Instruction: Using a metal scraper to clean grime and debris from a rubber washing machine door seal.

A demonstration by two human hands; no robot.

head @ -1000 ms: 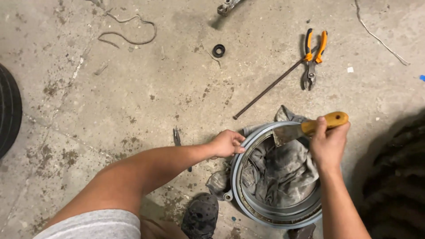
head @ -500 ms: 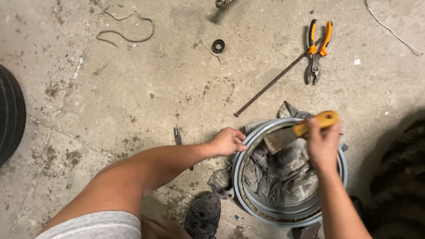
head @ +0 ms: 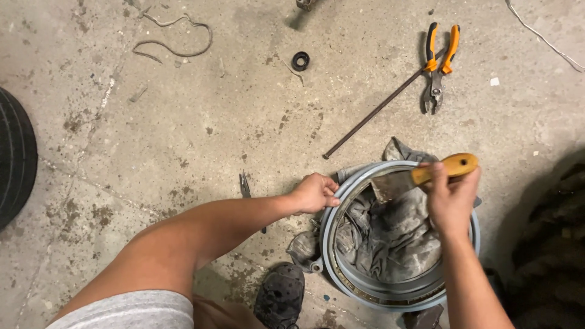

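Grey round rubber ring (head: pixel 341 201) gripped by left hand (head: pixel 314 193); right hand (head: pixel 451 198) fingers wrapped around yellow-handled scraper (head: pixel 426 175), blade probably touching dirty rag (head: pixel 396 234).

Packages: none in view. Labels: none in view. Signs: none in view. Screens: none in view.
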